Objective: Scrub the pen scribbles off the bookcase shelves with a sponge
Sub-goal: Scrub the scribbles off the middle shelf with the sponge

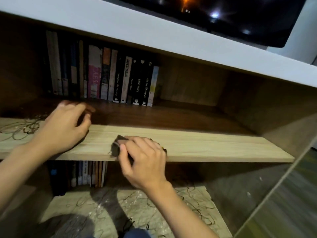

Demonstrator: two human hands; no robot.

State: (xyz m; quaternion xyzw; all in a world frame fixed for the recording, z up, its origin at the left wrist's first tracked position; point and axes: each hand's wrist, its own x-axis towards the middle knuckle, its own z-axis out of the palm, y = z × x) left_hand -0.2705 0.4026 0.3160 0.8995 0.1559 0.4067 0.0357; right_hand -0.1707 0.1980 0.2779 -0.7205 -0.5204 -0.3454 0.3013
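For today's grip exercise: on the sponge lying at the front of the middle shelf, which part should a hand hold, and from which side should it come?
Grip the sponge across its top, coming down from above and in front, as the right hand does. It lies flat on the middle shelf near the front edge, so fingers over its top and thumb on its near side can press it down for scrubbing.

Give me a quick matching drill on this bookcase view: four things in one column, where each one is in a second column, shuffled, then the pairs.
Things:
1. sponge
2. left hand
3. scribbles
4. row of books

Places:
A. standing upright at the back of the middle shelf
B. at the far left end of the middle shelf's front strip
C. under the right hand, at the shelf's front edge
D. resting on the shelf, left of the sponge, holding nothing

Pairs: 1-C, 2-D, 3-B, 4-A
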